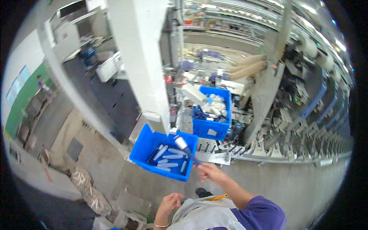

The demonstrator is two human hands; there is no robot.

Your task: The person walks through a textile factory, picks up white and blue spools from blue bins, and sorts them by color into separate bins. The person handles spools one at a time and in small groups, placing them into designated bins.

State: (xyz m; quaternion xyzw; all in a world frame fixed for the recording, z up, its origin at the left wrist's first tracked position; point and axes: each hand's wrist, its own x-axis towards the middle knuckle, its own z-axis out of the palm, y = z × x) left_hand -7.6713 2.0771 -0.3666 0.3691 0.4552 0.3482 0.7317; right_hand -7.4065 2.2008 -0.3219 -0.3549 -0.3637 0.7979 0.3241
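My right hand (212, 172) is closed on the dark blue end of a bobbin (180, 142), a long tube with a white part at its far end. It slants up and left over the right side of a blue plastic bin (140, 158). Inside that bin lie several pale, slim yarn bobbins (173, 156), with a few dark tube ends among them. Nearer to me and lower, my left hand (170, 202) is in front of my apron, its fingers loosely bent and a bit apart. Nothing shows in it, and it touches neither bin nor bobbin.
A second blue bin (211, 129) with white and dark bobbins stands farther back. A white machine post (143, 57) rises behind the near bin. Along the right runs a long row of textile machinery (285, 142). Cloth sacks (90, 191) lie on the floor at left.
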